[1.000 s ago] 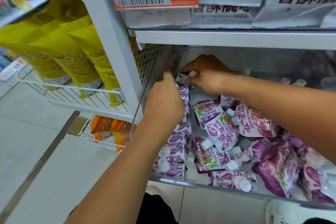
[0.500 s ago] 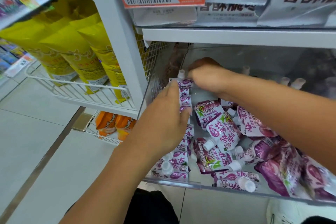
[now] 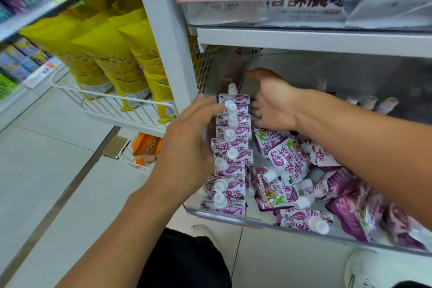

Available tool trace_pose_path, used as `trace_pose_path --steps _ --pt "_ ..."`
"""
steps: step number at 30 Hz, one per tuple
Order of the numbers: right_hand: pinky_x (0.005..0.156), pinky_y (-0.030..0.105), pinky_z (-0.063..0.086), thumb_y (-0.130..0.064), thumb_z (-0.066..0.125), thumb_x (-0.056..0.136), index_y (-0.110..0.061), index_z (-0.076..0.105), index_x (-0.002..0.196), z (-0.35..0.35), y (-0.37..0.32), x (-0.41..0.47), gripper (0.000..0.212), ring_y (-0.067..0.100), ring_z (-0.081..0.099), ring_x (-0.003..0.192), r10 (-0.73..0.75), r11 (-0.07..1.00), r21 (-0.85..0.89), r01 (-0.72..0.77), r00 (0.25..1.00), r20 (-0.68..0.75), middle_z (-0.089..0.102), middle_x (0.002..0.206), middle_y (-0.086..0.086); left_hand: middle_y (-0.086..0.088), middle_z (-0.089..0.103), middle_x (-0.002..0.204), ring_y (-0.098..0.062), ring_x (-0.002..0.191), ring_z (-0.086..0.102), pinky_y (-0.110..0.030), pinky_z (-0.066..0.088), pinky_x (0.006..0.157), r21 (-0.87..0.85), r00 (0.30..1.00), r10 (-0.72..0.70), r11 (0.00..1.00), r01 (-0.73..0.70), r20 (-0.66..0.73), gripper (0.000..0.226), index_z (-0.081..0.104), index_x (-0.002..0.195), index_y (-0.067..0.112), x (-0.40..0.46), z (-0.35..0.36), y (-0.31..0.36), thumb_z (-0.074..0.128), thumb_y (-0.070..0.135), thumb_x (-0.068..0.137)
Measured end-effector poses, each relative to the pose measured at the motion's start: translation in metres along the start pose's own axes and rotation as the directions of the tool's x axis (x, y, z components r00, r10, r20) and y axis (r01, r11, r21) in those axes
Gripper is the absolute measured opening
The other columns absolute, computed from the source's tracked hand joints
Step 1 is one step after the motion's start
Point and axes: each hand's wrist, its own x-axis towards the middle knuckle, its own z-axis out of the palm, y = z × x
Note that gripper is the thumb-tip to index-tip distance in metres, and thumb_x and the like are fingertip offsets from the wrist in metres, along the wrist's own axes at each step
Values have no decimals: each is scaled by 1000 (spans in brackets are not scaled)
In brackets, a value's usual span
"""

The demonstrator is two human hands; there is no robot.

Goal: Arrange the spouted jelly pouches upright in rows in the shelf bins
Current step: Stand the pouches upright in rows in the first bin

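Head view: left hand (image 3: 187, 147) fingers straight, flat against left side of upright pouch row (image 3: 231, 147) in clear bin (image 3: 224, 214); right hand (image 3: 271, 103) open, relaxed at row's far end. Loose pouches (image 3: 285, 163) piled right; yellow bags (image 3: 112, 58) left.

A clear plastic shelf bin (image 3: 224, 214) sits on the white shelf under a second shelf board (image 3: 304, 38). Along the bin's left wall stands an upright row of purple-and-white spouted jelly pouches (image 3: 230, 147), caps up. To the right of the row, loose pouches (image 3: 287, 163) lie flat and tilted in a heap on the bin floor.
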Motion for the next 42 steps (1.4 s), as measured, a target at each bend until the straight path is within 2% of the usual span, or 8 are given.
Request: trace_pose_path --steps 8,16,21,28,34,38,40,42 --pt "99 55 44 -83 44 72 -15 67 120 16 7 4 86 37 66 107 -42 999 18 43 999 -34 70 114 16 -2 47 148 -13 139 39 -25 34 114 -60 995 -100 993 99 -9 73 59 131 19 6 4 -6 43 -22 72" --pt "48 25 54 -63 21 97 -16 63 81 11 11 -41 65 8 67 51 -4 996 -90 18 988 156 73 72 -4 -6 62 133 -19 127 56 -28 41 107 60 997 -14 998 18 -70 47 68 119 13 1 6 -5 54 -10 81" --pt "111 40 31 -81 23 85 -9 56 128 8 27 -55 89 18 51 125 205 960 -233 -157 958 200 54 135 6 1 57 137 -12 136 44 -27 40 107 23 999 34 999 -33 -37 42 63 125 14 -17 1 -9 49 3 86" --pt "113 46 32 -79 33 84 -4 62 113 11 33 -55 85 36 49 129 195 981 -53 -188 960 203 57 126 20 -2 49 142 -9 139 36 -40 45 103 -170 992 109 981 -97 63 48 54 134 9 -16 4 -22 47 -4 88" --pt "115 47 30 -85 33 78 -9 52 137 17 41 -53 97 30 47 131 289 956 -146 -256 907 307 52 139 21 -5 54 136 -15 132 46 -27 35 109 -76 989 130 989 -125 68 41 58 128 10 -12 3 -21 46 -2 91" --pt "97 36 51 -67 43 90 0 64 120 2 28 -70 76 27 65 107 167 957 -267 -117 971 173 65 119 22 -3 61 126 -19 121 54 -31 42 102 88 971 198 974 -210 131 29 64 120 12 -10 -4 -13 58 22 93" --pt "79 23 56 -50 56 92 -7 69 110 -20 21 -83 48 10 69 82 -137 740 -651 166 986 95 73 101 9 1 67 112 -19 107 61 -34 49 90 136 940 252 948 -287 231 27 70 111 16 -9 -9 -5 62 31 90" --pt "68 8 50 -35 64 91 -21 75 102 -34 20 -95 21 -4 63 70 -380 249 -874 418 872 309 73 85 -11 9 70 106 -15 101 63 -35 51 84 155 872 282 917 -367 399 29 73 107 26 -7 -10 2 61 44 88"
